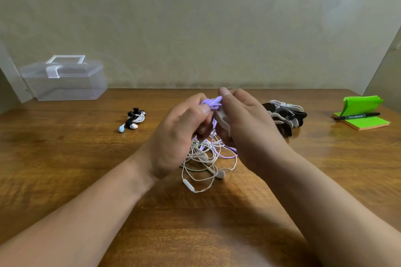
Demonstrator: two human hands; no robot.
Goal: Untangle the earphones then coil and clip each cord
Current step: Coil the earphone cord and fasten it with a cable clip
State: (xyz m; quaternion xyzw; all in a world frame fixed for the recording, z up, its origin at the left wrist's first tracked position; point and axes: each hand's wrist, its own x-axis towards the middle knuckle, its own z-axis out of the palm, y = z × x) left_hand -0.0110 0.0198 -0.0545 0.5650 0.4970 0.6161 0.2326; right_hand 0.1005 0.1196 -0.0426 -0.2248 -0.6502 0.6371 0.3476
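Head view puts both our hands raised over the middle of the wooden counter [217,212], close together. Our left hand [180,136] has its grip clenched around a small coil of purple earphone cord [211,104], thumb pressed against the bundle's side. Our right hand [249,128] meets it from the other side: its grip is curled around a white clip [223,120], which sits against the coil, while the thumb rests on top of the purple loops. We cannot tell whether the clip has closed around the cord.

A loose length of the same purple cord hangs down from the coil into a tangle of white earphones [201,162] lying on the counter just beneath our hands, with an earbud and an inline remote showing at its near edge.

Off to the left lies a coiled white earphone bundle [134,119] held by a black clip. To the right, just behind our right hand, sits a pile of black and white clips [286,112]. Further right, a black marker [355,115] rests on a green sticky-note pad [368,123]. A clear plastic box [65,84] with a handle stands at the far left against the wall.
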